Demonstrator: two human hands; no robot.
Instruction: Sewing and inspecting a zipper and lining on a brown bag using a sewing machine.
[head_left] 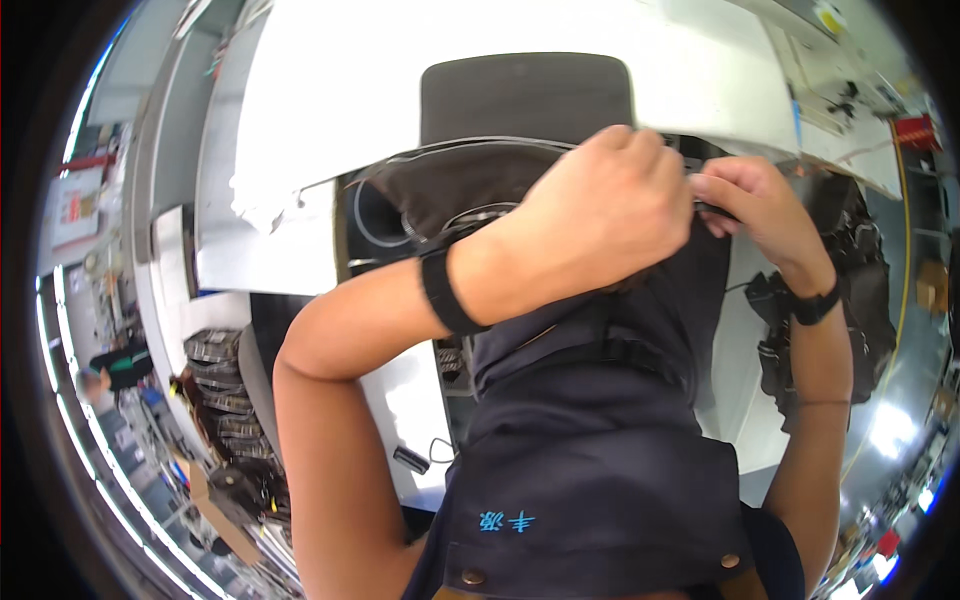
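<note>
A dark bag (pixel 455 185) lies at the front edge of the white table in front of me. Its flat, rounded flap (pixel 525 100) spreads away from me over the tabletop, and a light edging runs along the bag's opening. My left hand (pixel 620 205) reaches across to the bag's right side, fingers curled closed; its back hides whatever they grip. Close beside it on the right, my right hand (pixel 755 205) pinches a narrow dark strap (pixel 715 210) between thumb and fingers. The strap's other end is hidden.
The white table (pixel 340 90) extends beyond the bag. Dark bags (pixel 850 280) hang or lie in a heap at my right. More dark goods (pixel 220 390) are stacked at my left. A small black device with a cord (pixel 410 460) rests on a white surface. Another person (pixel 120 367) is far left.
</note>
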